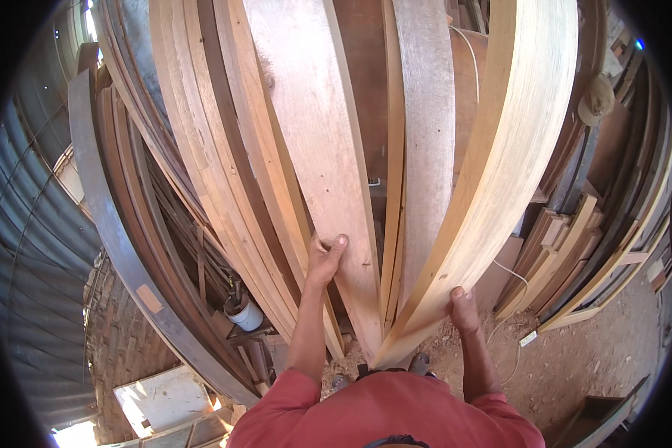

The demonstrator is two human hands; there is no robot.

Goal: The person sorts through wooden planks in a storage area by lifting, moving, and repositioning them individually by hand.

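Observation:
My left hand (326,259) is closed round the left edge of a wide pinkish wooden plank (317,142), its thumb lying on the face and its other fingers mostly hidden behind. A thick pale-yellow wooden plank (511,149) slants up to the right. Its right edge is gripped by my right hand (464,309), whose fingers go out of sight underneath. The lower ends of both planks come together close to my body. Between them stand another greyish plank (425,89) and a narrow board (393,149).
Several long boards (201,134) lean to the left. A white bucket (245,313) with tools stands below them. At the right are stacked timber offcuts (556,246) and a wooden frame (575,317). A cable with a white power strip (528,339) lies on the dusty floor (560,373).

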